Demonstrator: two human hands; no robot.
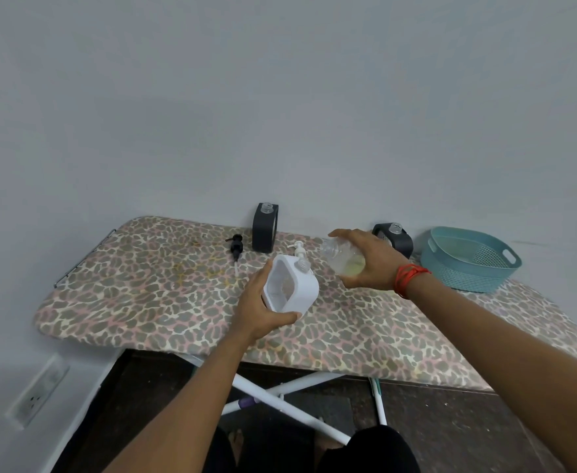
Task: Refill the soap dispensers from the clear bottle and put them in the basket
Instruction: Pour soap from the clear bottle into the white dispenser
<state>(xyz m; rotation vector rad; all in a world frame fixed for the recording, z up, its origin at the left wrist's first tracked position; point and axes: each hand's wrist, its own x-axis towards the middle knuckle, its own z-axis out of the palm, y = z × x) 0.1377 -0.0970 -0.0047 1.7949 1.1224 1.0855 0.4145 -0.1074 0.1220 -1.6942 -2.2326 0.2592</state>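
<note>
My left hand (263, 307) grips a white square soap dispenser (292, 285), tilted, its open neck pointing up and right. My right hand (365, 259) holds the clear bottle (343, 259) on its side, mouth toward the dispenser's neck, a little pale yellow liquid inside. The two openings are close but apart. A white pump (299, 249) lies just behind the dispenser. Two dark dispensers with open necks stand at the back: one upright (264, 233), one (399, 238) partly hidden behind my right hand. A black pump (236, 247) lies on the board. The teal basket (467, 264) sits at the right.
Everything rests on an ironing board with a leopard-print cover (177, 302), set against a grey wall. Its white crossed legs (280, 394) and a dark floor show below. A wall socket (38, 397) is at the lower left.
</note>
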